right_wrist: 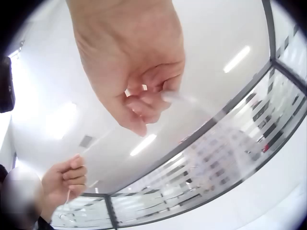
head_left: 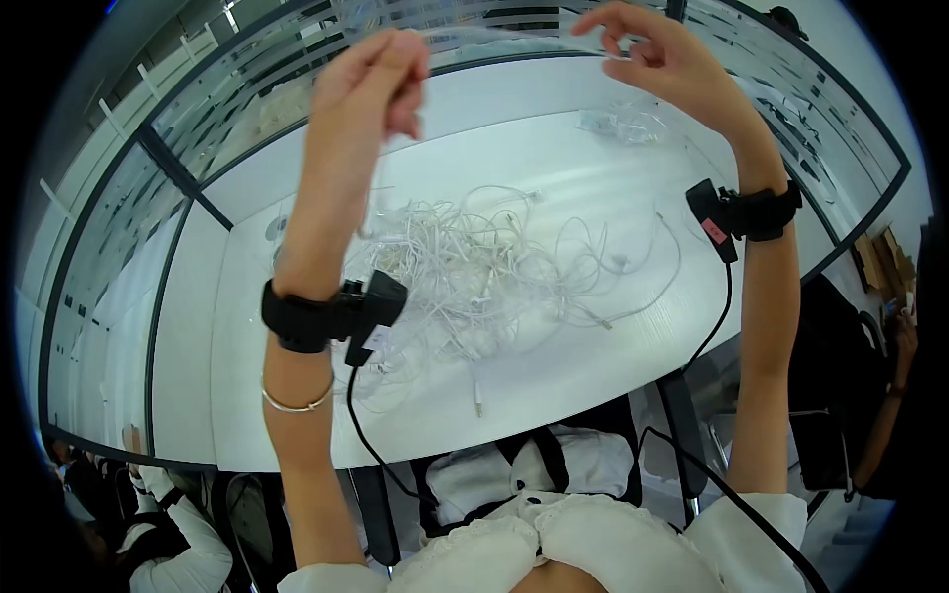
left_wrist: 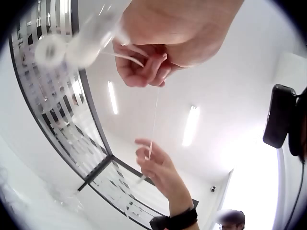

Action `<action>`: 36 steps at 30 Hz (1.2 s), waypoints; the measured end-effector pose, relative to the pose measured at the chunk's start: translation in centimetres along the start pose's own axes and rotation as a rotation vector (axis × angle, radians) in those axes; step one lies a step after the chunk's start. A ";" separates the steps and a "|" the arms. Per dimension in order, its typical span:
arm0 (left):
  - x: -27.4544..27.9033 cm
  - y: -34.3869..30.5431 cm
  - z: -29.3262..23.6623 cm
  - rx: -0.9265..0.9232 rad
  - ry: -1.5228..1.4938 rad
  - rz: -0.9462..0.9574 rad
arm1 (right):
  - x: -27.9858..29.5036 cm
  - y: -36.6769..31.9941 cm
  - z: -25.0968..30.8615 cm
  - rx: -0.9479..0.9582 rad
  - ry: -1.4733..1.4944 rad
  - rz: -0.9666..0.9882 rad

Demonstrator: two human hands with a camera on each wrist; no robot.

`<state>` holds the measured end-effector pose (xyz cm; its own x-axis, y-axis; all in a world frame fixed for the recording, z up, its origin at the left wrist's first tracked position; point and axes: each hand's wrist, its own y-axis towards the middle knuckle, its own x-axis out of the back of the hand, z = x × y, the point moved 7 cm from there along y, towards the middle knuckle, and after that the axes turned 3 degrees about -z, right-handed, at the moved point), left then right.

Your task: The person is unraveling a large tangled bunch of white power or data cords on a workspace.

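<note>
Both hands are raised above the far part of the table. My left hand [head_left: 376,84] grips a thin white cable [left_wrist: 154,120] in curled fingers. From this hand a loose stretch of the cable hangs, with a blurred white rounded piece [left_wrist: 86,45] close to the left wrist camera. Off to the right, my right hand [head_left: 667,69] pinches the same cable between bent fingers. Between the hands the cable runs nearly straight. A blurred pale length trails from the right fingers in the right wrist view. Below lies a tangled heap of white cables [head_left: 455,257].
The white table [head_left: 554,385] has a low white back panel with striped glass above it. Clear plastic packaging [head_left: 628,124] lies at the back right. Black wrist cameras with leads are strapped to both arms. Other people sit at the left and right edges.
</note>
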<state>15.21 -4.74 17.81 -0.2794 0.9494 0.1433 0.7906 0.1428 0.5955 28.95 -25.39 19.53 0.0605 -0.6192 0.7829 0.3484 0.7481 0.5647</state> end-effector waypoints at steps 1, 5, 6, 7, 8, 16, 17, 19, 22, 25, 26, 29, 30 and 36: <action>1.0 -0.1 -0.4 0.014 0.092 -0.042 | -0.1 -0.5 -1.3 0.010 0.060 -0.055; 7.2 -0.9 -2.2 -0.101 0.056 -0.263 | 1.8 -2.6 -6.8 -0.125 0.118 -0.212; 8.5 -1.1 -3.1 -0.102 0.088 -0.324 | 2.5 -3.2 -7.3 -0.200 0.174 -0.224; 9.7 -1.4 -3.7 -0.103 0.120 -0.385 | 3.0 -3.8 -7.9 -0.274 0.230 -0.236; 10.6 -1.7 -4.0 -0.102 0.144 -0.401 | 3.4 -4.2 -8.2 -0.264 0.206 -0.243; 16.2 -4.7 -3.6 -0.048 0.189 -0.494 | 6.0 -7.8 -12.5 -0.539 0.255 -0.320; 17.1 -5.0 -3.5 -0.051 0.178 -0.513 | 6.3 -8.0 -12.8 -0.535 0.250 -0.341; 19.9 -5.6 -3.2 -0.037 0.102 -0.562 | 6.7 -8.6 -14.0 -0.528 0.242 -0.380; 23.7 -6.8 -3.1 -0.025 0.062 -0.642 | 6.8 -9.9 -16.0 -0.574 0.220 -0.408; 27.9 -8.5 -3.1 -0.007 0.099 -0.755 | 7.5 -11.8 -18.4 -0.661 0.140 -0.412; 28.5 -9.3 -3.5 -0.014 0.218 -0.825 | 7.8 -12.7 -19.7 -0.694 0.181 -0.415; 30.5 -10.8 -3.7 0.041 0.346 -0.810 | 8.0 -14.6 -21.9 -0.770 0.267 -0.445; 30.6 -11.2 -3.7 0.050 0.369 -0.829 | 7.8 -15.2 -21.6 -0.781 0.271 -0.474; 31.4 -12.7 -3.2 0.137 0.690 -0.651 | 8.2 -16.9 -23.2 -0.846 0.351 -0.518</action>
<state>-5.38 22.35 17.29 -0.9113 0.3043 0.2772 0.4116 0.6575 0.6311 45.30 -48.60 10.32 -0.0621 -0.9513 0.3021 0.9407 0.0454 0.3362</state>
